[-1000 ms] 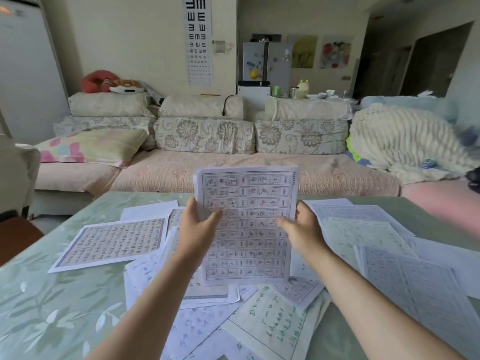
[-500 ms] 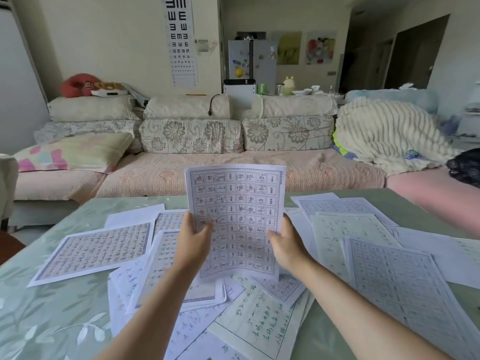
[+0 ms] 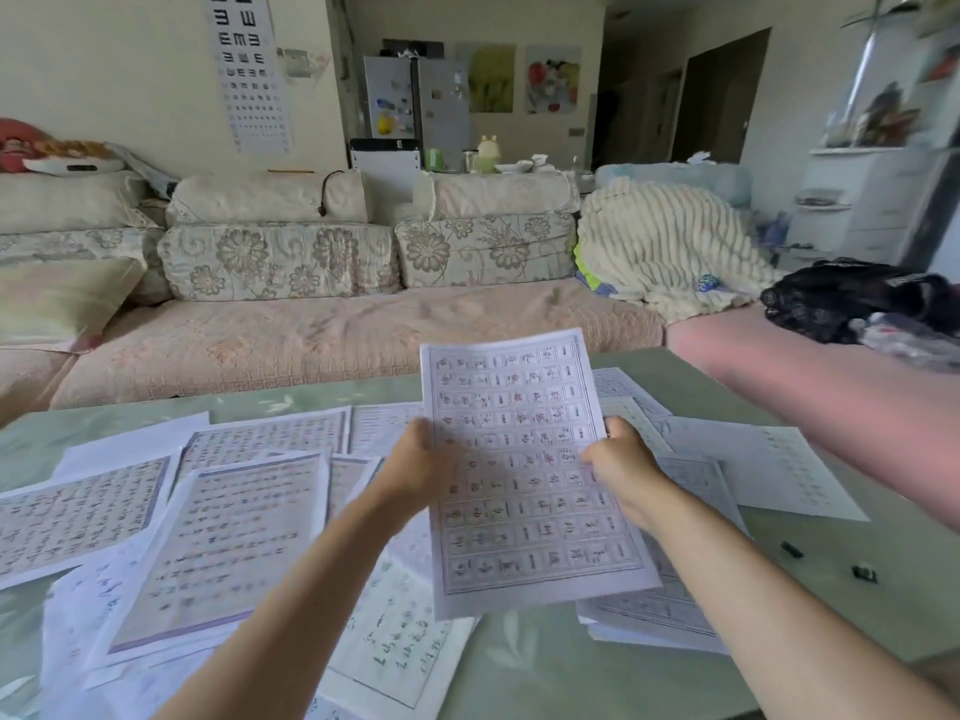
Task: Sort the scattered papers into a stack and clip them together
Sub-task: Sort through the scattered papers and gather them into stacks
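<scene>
On the left, loose papers (image 3: 171,522) overlap on the green table (image 3: 540,662), their print blurred and the outermost sheet cut off by the frame edge. The left hand (image 3: 415,470) grips the left edge of a gridded sheet (image 3: 524,475), held tilted above the table, with its fingers hidden behind the paper. The right hand (image 3: 618,465) pinches the right edge. A low pile (image 3: 660,610) lies partly hidden under that forearm. Further right are two small dark objects (image 3: 792,549), too small to identify.

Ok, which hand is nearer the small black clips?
Right. The right hand grips the sheet at the edge nearest the black clips; the left hand grips the opposite edge, farther away.
</scene>
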`<state>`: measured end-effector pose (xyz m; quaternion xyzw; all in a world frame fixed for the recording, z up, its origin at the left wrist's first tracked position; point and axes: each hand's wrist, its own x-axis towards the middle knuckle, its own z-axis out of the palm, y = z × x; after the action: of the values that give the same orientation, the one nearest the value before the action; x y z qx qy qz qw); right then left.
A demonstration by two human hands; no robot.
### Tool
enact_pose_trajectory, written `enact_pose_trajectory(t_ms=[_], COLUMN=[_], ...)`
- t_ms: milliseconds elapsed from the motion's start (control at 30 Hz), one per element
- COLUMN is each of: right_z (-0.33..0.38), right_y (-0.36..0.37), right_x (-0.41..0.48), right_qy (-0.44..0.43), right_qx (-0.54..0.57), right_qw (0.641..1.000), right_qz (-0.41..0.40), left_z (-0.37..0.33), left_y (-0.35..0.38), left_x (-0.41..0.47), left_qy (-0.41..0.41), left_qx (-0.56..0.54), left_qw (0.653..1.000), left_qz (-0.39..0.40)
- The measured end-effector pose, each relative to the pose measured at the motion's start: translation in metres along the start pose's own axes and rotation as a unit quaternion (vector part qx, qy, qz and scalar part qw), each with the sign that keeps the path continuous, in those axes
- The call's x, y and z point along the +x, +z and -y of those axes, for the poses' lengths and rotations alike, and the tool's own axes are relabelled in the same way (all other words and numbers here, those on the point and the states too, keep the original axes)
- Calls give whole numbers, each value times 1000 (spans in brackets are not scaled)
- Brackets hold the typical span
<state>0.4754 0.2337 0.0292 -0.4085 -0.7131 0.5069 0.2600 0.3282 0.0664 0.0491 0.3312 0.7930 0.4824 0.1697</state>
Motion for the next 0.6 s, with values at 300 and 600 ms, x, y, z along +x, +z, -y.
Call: enact_pose_trajectory(t_ms=[300,600], right_z=[-87,-116], right_y=[-97,-115], right_x=[6,-3], right_qy=[100,141], right_qx=[-122,-372], right_qw=[981,913], right_qz=[-114,-92], left_z=[2,9], left_y=[142,191], left_x=[25,21], left_qy=[-57,-56], left_qx=[97,242], left_qw=[991,967], left_qz=[73,64])
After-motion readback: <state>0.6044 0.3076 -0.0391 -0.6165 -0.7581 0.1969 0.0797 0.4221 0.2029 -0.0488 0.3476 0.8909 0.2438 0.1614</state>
